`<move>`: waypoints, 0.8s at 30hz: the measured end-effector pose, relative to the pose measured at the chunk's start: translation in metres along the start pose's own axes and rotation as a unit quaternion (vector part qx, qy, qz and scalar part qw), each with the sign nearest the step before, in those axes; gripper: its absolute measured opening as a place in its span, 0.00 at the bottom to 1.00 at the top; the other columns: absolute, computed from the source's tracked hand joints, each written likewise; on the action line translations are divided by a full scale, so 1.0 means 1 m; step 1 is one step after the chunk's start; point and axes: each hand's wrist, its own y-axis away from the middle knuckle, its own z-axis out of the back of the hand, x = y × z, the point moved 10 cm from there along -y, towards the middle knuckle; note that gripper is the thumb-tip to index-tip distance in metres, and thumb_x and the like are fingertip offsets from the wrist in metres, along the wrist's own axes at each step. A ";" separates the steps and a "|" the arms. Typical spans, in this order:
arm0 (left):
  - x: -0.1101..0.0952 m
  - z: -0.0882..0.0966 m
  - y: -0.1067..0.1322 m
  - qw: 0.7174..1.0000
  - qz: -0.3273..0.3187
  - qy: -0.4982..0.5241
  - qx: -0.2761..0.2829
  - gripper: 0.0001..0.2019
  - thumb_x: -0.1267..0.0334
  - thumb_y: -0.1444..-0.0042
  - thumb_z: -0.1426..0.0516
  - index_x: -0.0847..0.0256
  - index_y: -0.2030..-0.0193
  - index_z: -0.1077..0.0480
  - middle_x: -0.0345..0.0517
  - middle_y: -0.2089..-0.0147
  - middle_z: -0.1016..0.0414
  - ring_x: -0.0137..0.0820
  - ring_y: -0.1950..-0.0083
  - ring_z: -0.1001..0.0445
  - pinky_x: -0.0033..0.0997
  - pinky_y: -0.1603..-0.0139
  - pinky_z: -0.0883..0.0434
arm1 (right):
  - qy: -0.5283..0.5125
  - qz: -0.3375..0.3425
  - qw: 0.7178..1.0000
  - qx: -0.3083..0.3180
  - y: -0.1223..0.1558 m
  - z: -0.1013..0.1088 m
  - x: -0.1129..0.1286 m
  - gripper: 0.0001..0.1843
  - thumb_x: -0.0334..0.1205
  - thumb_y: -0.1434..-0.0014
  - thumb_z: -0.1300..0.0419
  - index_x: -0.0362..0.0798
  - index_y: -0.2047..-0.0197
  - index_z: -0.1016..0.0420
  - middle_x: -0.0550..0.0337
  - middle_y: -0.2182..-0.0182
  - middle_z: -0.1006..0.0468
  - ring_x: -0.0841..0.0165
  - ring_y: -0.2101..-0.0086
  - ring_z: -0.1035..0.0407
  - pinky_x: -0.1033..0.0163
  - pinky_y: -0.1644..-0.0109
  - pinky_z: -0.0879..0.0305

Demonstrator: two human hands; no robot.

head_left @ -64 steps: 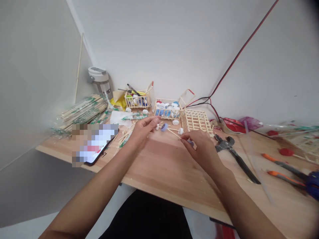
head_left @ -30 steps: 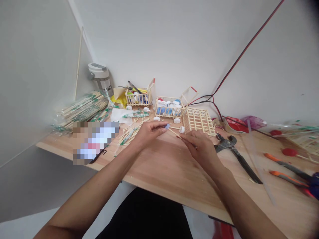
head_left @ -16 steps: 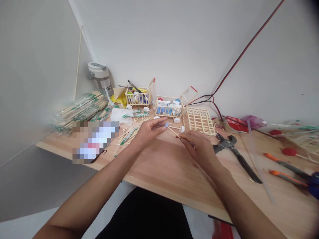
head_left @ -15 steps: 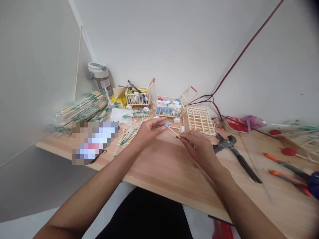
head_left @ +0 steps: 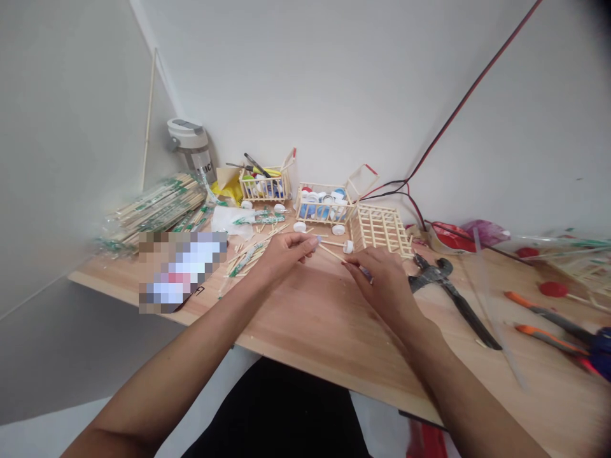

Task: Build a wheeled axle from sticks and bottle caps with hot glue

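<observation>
My left hand is closed, its thumb and fingers pinching a small pale-blue bottle cap that they mostly cover. My right hand is closed around a thin wooden stick. The stick slants up leftward, its far tip at the cap; whether it enters the cap I cannot tell. Just behind lies another stick with a white cap on its end. Further back stands a small stick-built cart filled with bottle caps, and beside it rests a stick lattice basket.
A second cart holds pens and caps. Loose cut sticks lie left of my hands, near wrapped chopstick bundles and a blurred-out object. On the right are black pliers and orange-handled pliers. Cables run down the wall.
The fingers of my left hand were stretched out and have now curled in around the cap. My right hand and the stick have barely moved.
</observation>
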 end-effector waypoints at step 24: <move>-0.003 0.001 0.002 1.000 0.007 0.002 0.003 0.20 0.49 0.52 0.36 0.64 0.59 0.22 0.45 0.67 0.25 0.26 0.69 0.31 0.29 0.62 0.32 | 0.002 0.007 1.000 -0.005 0.001 0.000 0.002 0.11 0.39 0.35 0.46 0.49 0.65 0.23 0.55 0.67 0.23 0.62 0.64 0.33 0.57 0.61 0.48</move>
